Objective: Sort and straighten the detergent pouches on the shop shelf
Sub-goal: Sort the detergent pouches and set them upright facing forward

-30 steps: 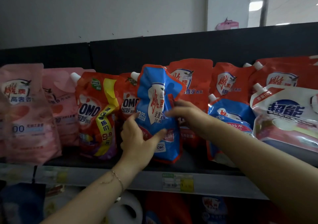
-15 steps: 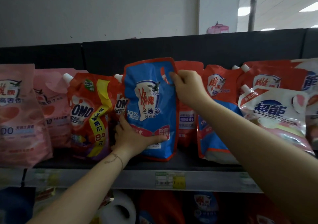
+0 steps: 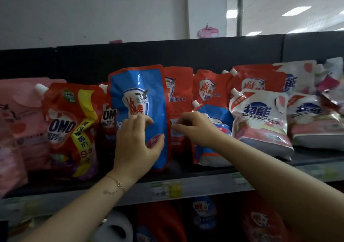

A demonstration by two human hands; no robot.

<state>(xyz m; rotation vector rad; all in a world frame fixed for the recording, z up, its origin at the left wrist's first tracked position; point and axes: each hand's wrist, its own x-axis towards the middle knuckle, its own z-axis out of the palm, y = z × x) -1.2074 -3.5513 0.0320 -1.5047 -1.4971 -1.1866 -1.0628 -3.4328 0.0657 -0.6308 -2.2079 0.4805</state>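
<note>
At the middle of the shelf, the blue pouch stands upright between an OMO pouch on its left and a red pouch on its right. The left hand lies spread on its lower front. The right hand, fingers curled, is at the red pouch; whether it grips anything cannot be told.

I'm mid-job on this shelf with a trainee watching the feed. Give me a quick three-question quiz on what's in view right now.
1. True or false: the blue pouch lies flat on the shelf.
2. Which pouches stand immediately left of the blue pouch? A pink, B red OMO, C white.
3. Fill in: the ___ hand rests on the blue pouch's front.

Key: 1 false, it stands upright. 2 B. 3 left hand.
</note>
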